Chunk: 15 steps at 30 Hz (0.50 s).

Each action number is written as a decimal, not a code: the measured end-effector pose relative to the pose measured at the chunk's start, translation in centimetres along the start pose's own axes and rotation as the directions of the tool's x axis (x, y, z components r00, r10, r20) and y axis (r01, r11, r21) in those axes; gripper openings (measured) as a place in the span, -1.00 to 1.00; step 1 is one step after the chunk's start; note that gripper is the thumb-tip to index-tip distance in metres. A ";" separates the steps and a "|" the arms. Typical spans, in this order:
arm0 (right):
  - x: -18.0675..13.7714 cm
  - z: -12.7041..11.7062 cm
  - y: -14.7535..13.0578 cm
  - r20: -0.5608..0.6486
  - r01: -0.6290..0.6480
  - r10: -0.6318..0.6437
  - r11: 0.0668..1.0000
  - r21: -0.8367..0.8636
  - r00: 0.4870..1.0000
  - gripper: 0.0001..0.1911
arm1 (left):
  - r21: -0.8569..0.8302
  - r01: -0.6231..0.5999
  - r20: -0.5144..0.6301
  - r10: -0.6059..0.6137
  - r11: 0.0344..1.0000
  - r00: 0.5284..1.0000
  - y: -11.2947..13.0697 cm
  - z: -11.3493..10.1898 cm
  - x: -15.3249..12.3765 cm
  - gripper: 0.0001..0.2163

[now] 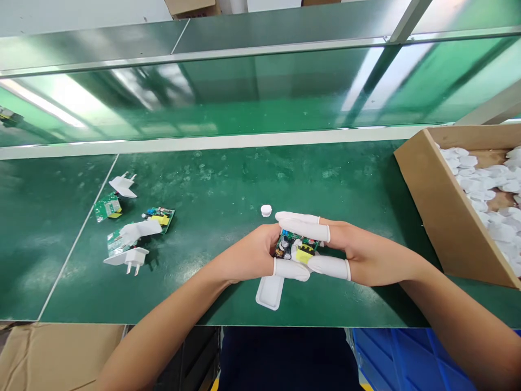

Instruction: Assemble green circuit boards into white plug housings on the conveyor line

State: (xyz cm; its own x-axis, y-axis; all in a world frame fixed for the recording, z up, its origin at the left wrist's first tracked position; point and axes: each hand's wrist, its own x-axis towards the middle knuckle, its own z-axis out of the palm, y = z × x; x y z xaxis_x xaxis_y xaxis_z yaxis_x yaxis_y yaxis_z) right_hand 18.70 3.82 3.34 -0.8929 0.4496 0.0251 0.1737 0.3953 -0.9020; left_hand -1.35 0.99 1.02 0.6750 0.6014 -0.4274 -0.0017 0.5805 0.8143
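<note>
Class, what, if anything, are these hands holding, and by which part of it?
A circuit board, held by its edges: the left hand at its left end, the right hand around its right and far sides.

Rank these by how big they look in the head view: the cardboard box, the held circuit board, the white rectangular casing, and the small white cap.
1. Cardboard box
2. Held circuit board and white rectangular casing: unsure, both partly covered
3. Small white cap
</note>
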 end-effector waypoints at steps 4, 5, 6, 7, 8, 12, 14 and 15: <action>0.1 0.3 0.0 0.010 -0.039 0.039 0.995 0.093 0.999 -0.37 | 0.003 -0.014 -0.010 0.014 1.000 1.000 -0.1 0.0 0.0 -0.53; 0.1 0.4 0.0 0.008 -0.055 0.054 0.990 0.127 0.998 -0.34 | -0.005 -0.020 -0.012 0.020 1.000 1.000 -0.1 0.0 0.0 -0.52; 0.1 0.6 0.0 0.000 -0.072 0.073 0.986 0.153 0.997 -0.32 | -0.006 -0.024 -0.020 0.024 1.000 1.000 -0.1 0.0 0.0 -0.51; 0.1 0.7 0.0 -0.008 -0.087 0.090 0.983 0.164 0.996 -0.30 | 0.001 -0.027 -0.029 0.027 1.000 0.999 0.0 0.0 0.1 -0.52; 0.1 0.8 0.0 -0.016 -0.098 0.102 0.982 0.163 0.995 -0.30 | 0.007 -0.030 -0.034 0.030 1.000 0.999 0.0 0.0 0.1 -0.52; 0.3 1.0 0.0 -0.016 -0.086 0.093 0.961 0.265 0.996 -0.35 | 0.001 -0.037 -0.018 0.037 0.999 0.999 0.1 -0.2 0.1 -0.52; 0.3 1.0 0.0 -0.007 -0.063 0.074 0.890 0.451 0.997 -0.37 | -0.018 -0.022 -0.013 0.022 1.000 1.000 0.3 -0.2 -0.1 -0.52; 0.2 0.9 0.1 -0.001 -0.056 0.067 0.844 0.533 0.998 -0.37 | -0.026 -0.014 -0.014 0.014 1.000 1.000 0.5 -0.2 -0.2 -0.53</action>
State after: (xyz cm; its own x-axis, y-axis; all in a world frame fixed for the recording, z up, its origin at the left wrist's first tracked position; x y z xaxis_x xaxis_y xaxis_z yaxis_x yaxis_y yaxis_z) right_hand 18.10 3.19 2.89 -0.8788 0.4759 -0.0352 -0.0243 -0.1182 -0.9927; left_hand -1.58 1.27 1.43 0.6645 0.6169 -0.4218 -0.0300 0.5860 0.8098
